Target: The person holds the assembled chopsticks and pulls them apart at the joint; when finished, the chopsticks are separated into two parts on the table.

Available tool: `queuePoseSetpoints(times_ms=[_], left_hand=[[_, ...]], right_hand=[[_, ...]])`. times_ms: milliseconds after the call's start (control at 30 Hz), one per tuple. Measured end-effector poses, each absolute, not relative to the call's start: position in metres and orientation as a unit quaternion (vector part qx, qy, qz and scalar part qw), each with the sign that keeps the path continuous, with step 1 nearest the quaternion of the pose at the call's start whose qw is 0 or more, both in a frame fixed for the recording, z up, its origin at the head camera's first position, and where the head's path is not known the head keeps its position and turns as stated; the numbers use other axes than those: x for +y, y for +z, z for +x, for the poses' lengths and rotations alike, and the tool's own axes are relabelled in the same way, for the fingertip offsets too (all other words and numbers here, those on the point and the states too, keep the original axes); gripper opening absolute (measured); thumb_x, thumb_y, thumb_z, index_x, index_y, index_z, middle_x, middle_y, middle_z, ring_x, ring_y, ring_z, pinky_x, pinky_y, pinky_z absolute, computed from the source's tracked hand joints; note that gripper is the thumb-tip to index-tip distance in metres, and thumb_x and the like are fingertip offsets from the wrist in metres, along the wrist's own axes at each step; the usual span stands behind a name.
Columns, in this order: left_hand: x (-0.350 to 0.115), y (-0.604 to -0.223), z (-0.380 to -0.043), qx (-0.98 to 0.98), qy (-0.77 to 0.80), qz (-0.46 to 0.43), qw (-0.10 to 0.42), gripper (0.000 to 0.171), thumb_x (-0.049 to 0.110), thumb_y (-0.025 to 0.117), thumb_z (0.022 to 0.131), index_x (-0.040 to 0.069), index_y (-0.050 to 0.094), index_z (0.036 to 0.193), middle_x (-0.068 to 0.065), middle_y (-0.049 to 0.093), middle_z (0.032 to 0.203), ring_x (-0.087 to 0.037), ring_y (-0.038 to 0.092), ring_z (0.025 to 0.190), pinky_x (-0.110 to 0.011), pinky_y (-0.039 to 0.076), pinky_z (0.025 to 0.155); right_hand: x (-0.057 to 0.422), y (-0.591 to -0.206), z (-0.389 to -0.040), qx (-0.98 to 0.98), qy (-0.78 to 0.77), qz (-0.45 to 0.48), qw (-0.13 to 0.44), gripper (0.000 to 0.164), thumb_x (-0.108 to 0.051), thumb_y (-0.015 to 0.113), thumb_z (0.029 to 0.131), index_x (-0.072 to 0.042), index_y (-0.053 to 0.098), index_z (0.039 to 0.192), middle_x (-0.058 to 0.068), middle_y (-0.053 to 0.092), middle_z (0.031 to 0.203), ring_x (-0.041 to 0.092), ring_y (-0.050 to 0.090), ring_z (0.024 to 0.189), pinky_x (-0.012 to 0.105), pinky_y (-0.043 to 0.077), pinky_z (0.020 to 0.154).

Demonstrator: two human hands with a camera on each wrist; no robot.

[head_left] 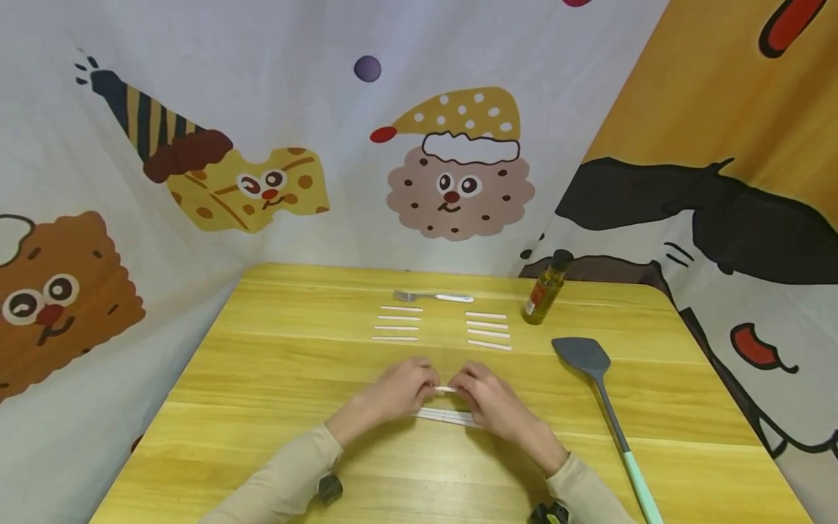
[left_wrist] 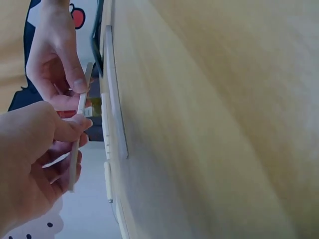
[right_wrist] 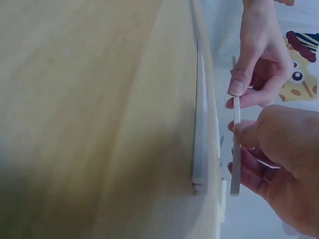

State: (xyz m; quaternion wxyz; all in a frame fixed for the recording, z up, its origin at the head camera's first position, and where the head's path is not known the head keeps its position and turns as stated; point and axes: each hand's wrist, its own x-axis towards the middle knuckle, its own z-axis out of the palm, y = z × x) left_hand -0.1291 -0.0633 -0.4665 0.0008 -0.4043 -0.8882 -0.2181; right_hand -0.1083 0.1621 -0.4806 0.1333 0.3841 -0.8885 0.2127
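Observation:
Between both hands, raised a little off the table, is a thin white stick (right_wrist: 236, 169). My left hand (head_left: 407, 387) pinches it on one side with thumb and fingers. Toward its other end my right hand (head_left: 492, 402) pinches it the same way. The fingers cover much of the stick; a short stretch shows between the hands. Below and nearer me, several similar white sticks (head_left: 445, 415) lie side by side on the table, with a thin line across their middle. The right hand hides part of their right end.
Farther back, shorter white sticks lie in a left column (head_left: 396, 328) and a right column (head_left: 487, 325). Behind them lies a fork (head_left: 452, 298). A dark-capped bottle (head_left: 545, 290) stands at the back right. A grey spatula (head_left: 612, 411) with a mint handle lies along the right of the wooden table (head_left: 262, 378).

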Motion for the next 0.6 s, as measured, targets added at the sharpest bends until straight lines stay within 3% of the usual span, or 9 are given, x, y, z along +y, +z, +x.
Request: queuePoseSetpoints(times_ms=[200, 367, 600], left_hand=[[-0.07, -0.465, -0.131, -0.876, -0.204, -0.426, 0.091, 0.004, 0.009, 0.073, 0.092, 0.011, 0.076, 0.091, 0.003, 0.066, 0.087, -0.008, 0.061, 0.08, -0.012, 0.053, 0.073], [-0.076, -0.463, -0.13, -0.869, -0.221, -0.428, 0.117, 0.006, 0.006, 0.074, 0.091, 0.011, 0.076, 0.089, 0.003, 0.066, 0.087, -0.007, 0.061, 0.079, -0.012, 0.053, 0.073], [-0.081, -0.452, -0.128, -0.845, -0.237, -0.454, 0.153, 0.005, 0.005, 0.074, 0.09, 0.009, 0.076, 0.088, 0.001, 0.064, 0.085, -0.007, 0.058, 0.075, -0.008, 0.05, 0.071]], right_hand=[[0.157, -0.475, -0.111, -0.883, 0.191, 0.398, 0.158, 0.023, 0.014, 0.074, 0.079, -0.004, 0.069, 0.093, 0.003, 0.062, 0.09, 0.014, 0.061, 0.085, 0.023, 0.057, 0.073], [0.155, -0.467, -0.109, -0.879, 0.185, 0.412, 0.153, 0.019, 0.012, 0.068, 0.083, -0.003, 0.068, 0.095, 0.004, 0.062, 0.092, 0.016, 0.06, 0.087, 0.023, 0.057, 0.075], [0.151, -0.454, -0.104, -0.867, 0.171, 0.427, 0.193, 0.024, 0.013, 0.074, 0.076, -0.003, 0.066, 0.092, 0.003, 0.057, 0.088, 0.015, 0.057, 0.082, 0.021, 0.054, 0.07]])
